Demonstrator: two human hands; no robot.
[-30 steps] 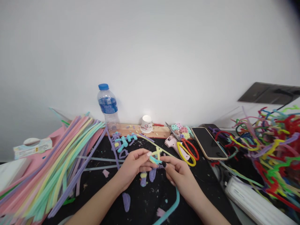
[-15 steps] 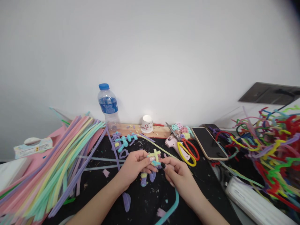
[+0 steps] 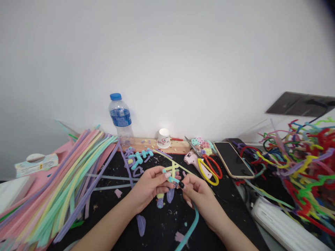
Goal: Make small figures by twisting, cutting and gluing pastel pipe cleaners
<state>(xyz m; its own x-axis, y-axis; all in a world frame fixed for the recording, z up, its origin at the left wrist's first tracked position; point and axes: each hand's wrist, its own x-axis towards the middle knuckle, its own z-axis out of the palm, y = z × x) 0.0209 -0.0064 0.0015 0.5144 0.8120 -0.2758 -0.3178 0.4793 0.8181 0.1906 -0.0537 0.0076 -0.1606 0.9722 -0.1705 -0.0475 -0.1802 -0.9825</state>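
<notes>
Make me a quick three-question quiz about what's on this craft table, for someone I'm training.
1. True or false: the bottle has its blue cap on.
2. Which lies just right of the scissors? A) cup B) phone C) bottle
3. Fill in: the left hand and right hand hold a fuzzy craft piece in blue and ____.

Key: 1 true; 2 B; 3 yellow
</notes>
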